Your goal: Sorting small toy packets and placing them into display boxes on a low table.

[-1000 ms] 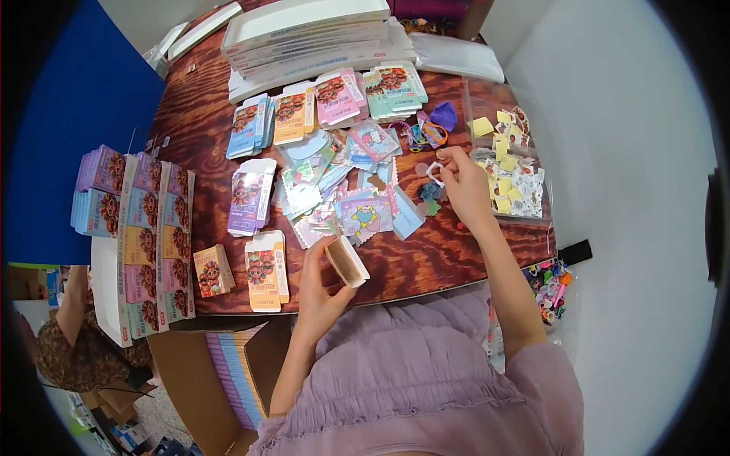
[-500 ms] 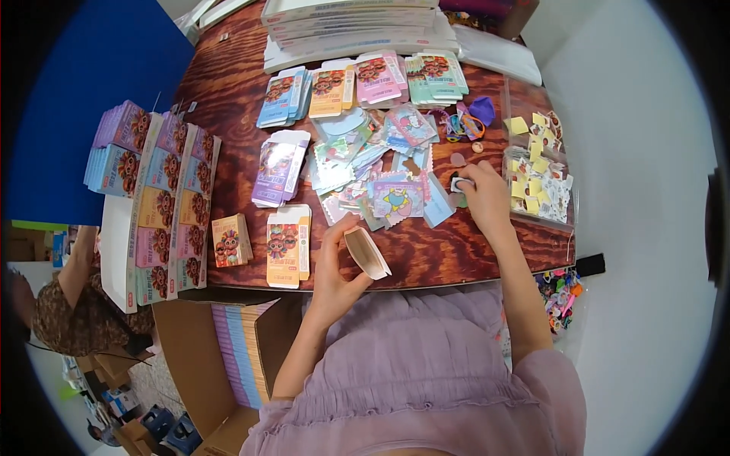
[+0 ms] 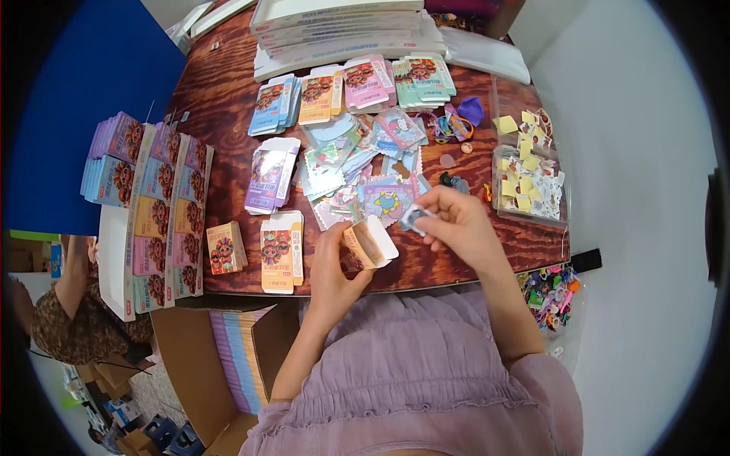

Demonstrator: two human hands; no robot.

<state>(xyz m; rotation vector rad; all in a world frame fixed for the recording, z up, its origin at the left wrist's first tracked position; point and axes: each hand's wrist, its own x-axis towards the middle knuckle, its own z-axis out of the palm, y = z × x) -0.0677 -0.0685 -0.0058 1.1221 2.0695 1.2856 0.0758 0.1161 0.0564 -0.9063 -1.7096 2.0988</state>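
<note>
My left hand (image 3: pixel 334 262) holds a small open cardboard box (image 3: pixel 370 243) with its flap up, just above the near table edge. My right hand (image 3: pixel 456 224) pinches a small grey-and-white trinket (image 3: pixel 414 217) right beside the box's open end. Under both hands lies a loose spread of colourful sticker cards (image 3: pixel 363 178) on the dark wooden table (image 3: pixel 220 99). A flat unfolded box blank (image 3: pixel 280 242) and one finished small box (image 3: pixel 226 248) lie to the left of my left hand.
Stacks of flat box blanks (image 3: pixel 357 83) sit at the back, with white trays (image 3: pixel 334 30) behind. Rows of filled boxes (image 3: pixel 156 205) line the left. A clear tray of yellow charms (image 3: pixel 528 171) stands right. An open carton (image 3: pixel 220 365) is below the table; a person (image 3: pixel 68 319) sits lower left.
My right hand drew back from the charms at the right toward me with a small trinket, and now holds it at the mouth of the box in my left hand.
</note>
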